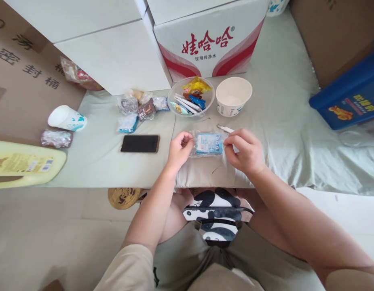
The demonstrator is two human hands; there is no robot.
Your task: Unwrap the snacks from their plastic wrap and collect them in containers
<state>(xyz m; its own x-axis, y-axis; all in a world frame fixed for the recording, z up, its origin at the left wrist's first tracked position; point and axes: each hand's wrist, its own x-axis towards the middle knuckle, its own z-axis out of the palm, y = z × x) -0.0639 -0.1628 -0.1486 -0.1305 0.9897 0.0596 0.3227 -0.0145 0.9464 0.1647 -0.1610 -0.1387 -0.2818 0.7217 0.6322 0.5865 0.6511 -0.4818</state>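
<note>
A small blue packet in clear plastic wrap (208,144) lies on the cloth-covered table between my hands. My left hand (182,148) pinches the wrap at its left end. At the right end, my right hand (244,148) has its fingers closed on the edge of the same wrap. Just behind the right fingers rests a thin white pen-like tool (225,128), partly covered by the hand. Beyond the packet stand a clear round bowl (173,93) of snack packets and a white paper bowl (232,106).
Left of my hands lie a black phone (140,144) and several wrapped snacks (146,110). A tipped paper cup (68,118) and a yellow jug (50,165) are farther left. A white and red carton (211,40) stands behind; a blue container (350,91) is at right.
</note>
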